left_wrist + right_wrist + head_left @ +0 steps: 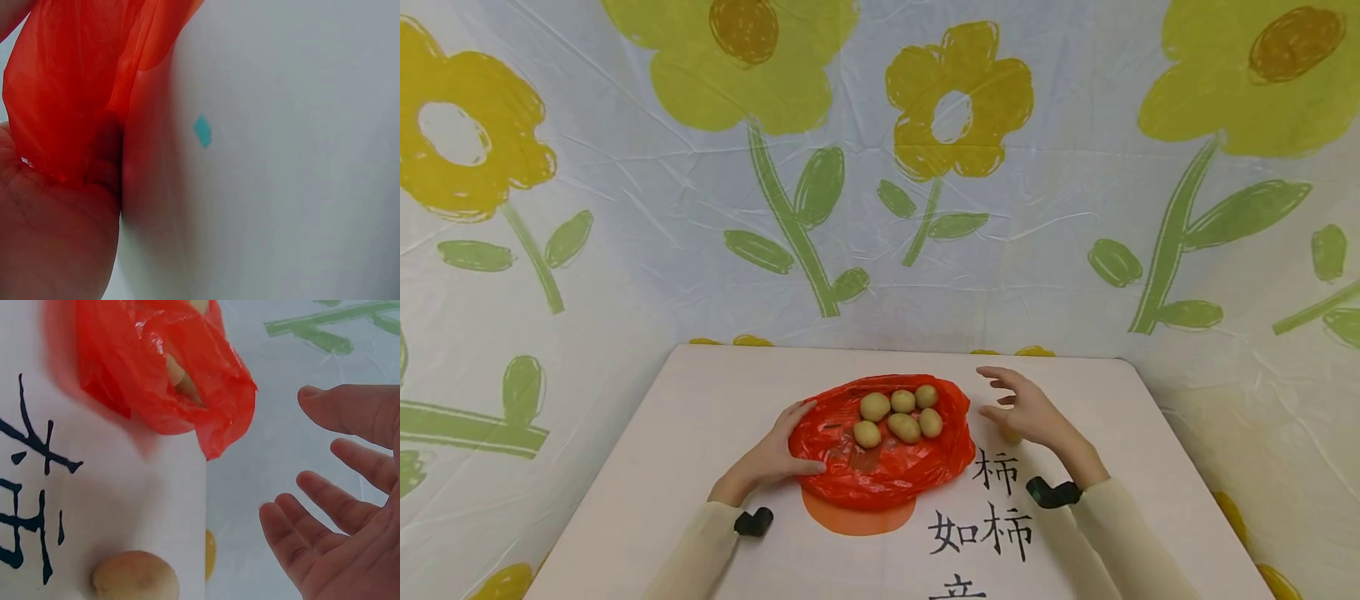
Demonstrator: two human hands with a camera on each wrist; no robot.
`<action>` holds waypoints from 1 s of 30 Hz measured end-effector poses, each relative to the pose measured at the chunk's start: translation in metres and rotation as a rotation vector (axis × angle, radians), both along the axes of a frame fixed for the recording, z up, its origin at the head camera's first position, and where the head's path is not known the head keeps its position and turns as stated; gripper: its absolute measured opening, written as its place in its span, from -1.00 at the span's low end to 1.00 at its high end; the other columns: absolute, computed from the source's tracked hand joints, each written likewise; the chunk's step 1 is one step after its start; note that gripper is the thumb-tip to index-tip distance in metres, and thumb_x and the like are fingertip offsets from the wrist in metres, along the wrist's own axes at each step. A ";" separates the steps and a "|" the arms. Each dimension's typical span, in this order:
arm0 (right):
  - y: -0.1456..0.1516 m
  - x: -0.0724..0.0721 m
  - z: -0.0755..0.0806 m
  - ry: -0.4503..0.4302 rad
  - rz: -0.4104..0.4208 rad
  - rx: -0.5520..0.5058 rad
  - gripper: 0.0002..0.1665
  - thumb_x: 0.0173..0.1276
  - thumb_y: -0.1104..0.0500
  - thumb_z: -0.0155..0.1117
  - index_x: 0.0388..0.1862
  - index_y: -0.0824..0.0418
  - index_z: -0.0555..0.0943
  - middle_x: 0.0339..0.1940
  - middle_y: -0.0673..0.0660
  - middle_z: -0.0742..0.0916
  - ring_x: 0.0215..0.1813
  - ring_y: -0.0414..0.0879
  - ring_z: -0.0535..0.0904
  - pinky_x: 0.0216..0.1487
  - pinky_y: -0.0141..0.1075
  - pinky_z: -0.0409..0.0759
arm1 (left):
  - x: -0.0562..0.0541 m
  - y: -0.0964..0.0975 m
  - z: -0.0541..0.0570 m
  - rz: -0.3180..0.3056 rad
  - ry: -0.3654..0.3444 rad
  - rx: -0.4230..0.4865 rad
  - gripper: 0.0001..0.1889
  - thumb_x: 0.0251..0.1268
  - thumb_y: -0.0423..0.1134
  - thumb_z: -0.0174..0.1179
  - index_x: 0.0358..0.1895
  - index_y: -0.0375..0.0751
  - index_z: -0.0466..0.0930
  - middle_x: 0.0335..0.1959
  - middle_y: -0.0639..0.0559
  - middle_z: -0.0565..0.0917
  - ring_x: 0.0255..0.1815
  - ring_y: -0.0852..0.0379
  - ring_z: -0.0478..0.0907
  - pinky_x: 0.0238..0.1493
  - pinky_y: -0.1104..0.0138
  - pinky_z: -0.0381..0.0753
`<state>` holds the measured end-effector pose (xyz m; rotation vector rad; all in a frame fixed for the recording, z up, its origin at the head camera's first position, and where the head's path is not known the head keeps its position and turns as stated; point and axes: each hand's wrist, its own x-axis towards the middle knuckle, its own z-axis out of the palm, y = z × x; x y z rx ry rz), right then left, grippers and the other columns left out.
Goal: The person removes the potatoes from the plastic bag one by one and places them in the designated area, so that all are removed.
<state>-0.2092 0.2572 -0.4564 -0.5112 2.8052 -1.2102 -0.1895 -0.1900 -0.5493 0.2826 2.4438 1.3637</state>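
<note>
A red plastic bag (887, 482) lies spread open on the table, with several small potatoes (904, 428) grouped inside its far right part. At the bag's left edge my left hand (773, 452) holds the plastic, thumb along the near side and fingers at the far side. In the left wrist view the red film (65, 81) fills the hand's grasp. My right hand (1032, 410) hovers right of the bag, fingers spread and holding nothing. Below it a single potato (136, 578) rests on the table outside the bag, mostly hidden by the hand in the head view.
The pale table (715, 392) carries black written characters (981, 533) near its front right and an orange printed shape (859, 517) partly under the bag. A flower-patterned cloth (1037, 250) hangs behind and along both sides.
</note>
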 end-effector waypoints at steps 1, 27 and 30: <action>-0.001 0.000 0.001 0.004 0.007 -0.003 -0.25 0.34 0.23 0.44 0.49 0.22 0.43 0.44 0.34 0.53 0.34 0.35 0.51 0.25 0.22 0.62 | 0.000 0.000 0.000 -0.001 0.000 0.001 0.19 -0.04 0.06 0.59 0.67 0.10 0.02 0.70 -0.14 -0.14 0.64 -0.33 0.01 0.40 -0.19 0.47; -0.050 -0.014 0.017 -0.029 0.120 -0.068 -0.25 0.37 0.23 0.40 0.52 0.18 0.40 0.47 0.25 0.52 0.39 0.27 0.49 0.34 0.17 0.57 | 0.002 0.002 0.003 -0.017 0.015 -0.010 0.19 -0.01 0.06 0.57 0.67 0.07 -0.01 0.70 -0.20 -0.19 0.63 -0.39 -0.02 0.40 -0.23 0.46; -0.057 -0.015 0.016 -0.090 0.110 -0.080 -0.25 0.38 0.21 0.41 0.53 0.11 0.40 0.50 0.19 0.50 0.44 0.26 0.45 0.39 0.16 0.53 | 0.002 0.001 0.002 -0.010 0.006 -0.004 0.19 -0.02 0.05 0.58 0.67 0.09 0.00 0.70 -0.18 -0.19 0.63 -0.38 -0.02 0.40 -0.22 0.45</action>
